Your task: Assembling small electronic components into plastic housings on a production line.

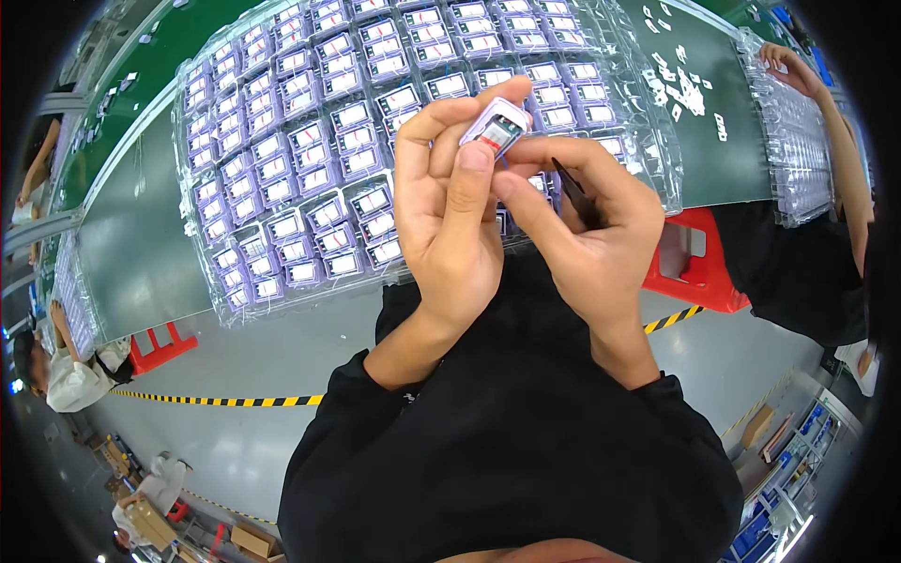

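Between the thumb and fingers of my left hand point(452, 202) is a small purple-rimmed plastic housing point(496, 127), its open face up, with red and dark parts inside. My right hand point(601, 220) is closed around dark pointed tweezers point(580, 195), whose tip points up and away from the housing. The right thumb and index finger come close to the housing's lower edge; whether they pinch a small part there cannot be made out. Below both hands lies a clear plastic tray point(211, 239) filled with rows of similar purple housings point(361, 161), each with a white block and some with red strips.
Small white pieces point(690, 94) lie scattered on the green table point(723, 174) at right. Beyond them, another person's hand point(788, 68) touches stacked clear trays point(798, 159). Red stools point(694, 263) stand by the table. More people work at far left.
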Available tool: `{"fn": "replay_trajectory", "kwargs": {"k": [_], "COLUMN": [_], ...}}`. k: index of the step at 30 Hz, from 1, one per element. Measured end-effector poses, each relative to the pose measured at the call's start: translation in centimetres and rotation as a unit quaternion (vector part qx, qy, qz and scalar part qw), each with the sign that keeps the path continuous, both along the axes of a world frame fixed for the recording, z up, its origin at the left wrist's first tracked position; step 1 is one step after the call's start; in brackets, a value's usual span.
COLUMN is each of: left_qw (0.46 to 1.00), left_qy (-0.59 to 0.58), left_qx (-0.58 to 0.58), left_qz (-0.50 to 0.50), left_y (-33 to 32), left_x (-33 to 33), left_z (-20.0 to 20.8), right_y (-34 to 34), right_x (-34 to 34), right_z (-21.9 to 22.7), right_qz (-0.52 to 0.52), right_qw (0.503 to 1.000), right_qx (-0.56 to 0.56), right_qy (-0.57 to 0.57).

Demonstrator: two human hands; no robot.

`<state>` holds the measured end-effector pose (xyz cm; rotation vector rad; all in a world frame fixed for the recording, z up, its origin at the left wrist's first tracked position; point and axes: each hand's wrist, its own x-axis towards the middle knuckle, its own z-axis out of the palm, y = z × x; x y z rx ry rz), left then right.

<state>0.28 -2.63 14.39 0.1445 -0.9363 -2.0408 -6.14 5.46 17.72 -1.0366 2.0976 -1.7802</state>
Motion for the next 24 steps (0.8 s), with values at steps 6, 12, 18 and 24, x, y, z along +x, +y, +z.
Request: {"fn": "replay_trajectory", "kwargs": {"k": [6, 12, 18, 24], "left_qw": [1.0, 0.998, 0.998, 0.986], "left_qy": [-0.009, 0.01, -0.013, -0.036], "left_qx": [0.002, -0.063, 0.04, -0.162], "left_qz": [-0.014, 0.015, -0.052, 0.033], "left_y": [0.2, -0.1, 1.3, 2.2], "left_x": [-0.4, 0.2, 0.8, 0.9], "left_z": [-0.1, 0.3, -0.2, 1.0], "right_y": [0.3, 0.3, 1.9, 3.5], "right_x": [-0.9, -0.9, -0.1, -1.9], "right_z": [-0.2, 0.5, -1.1, -2.9], "right_qz": [-0.027, -0.004, -0.033, -0.008], "right_qw": [0.999, 0.994, 0.998, 0.987], "right_qx": [0.008, -0.007, -0.012, -0.133], "right_qy": [0.038, 0.111, 0.045, -0.091]}}
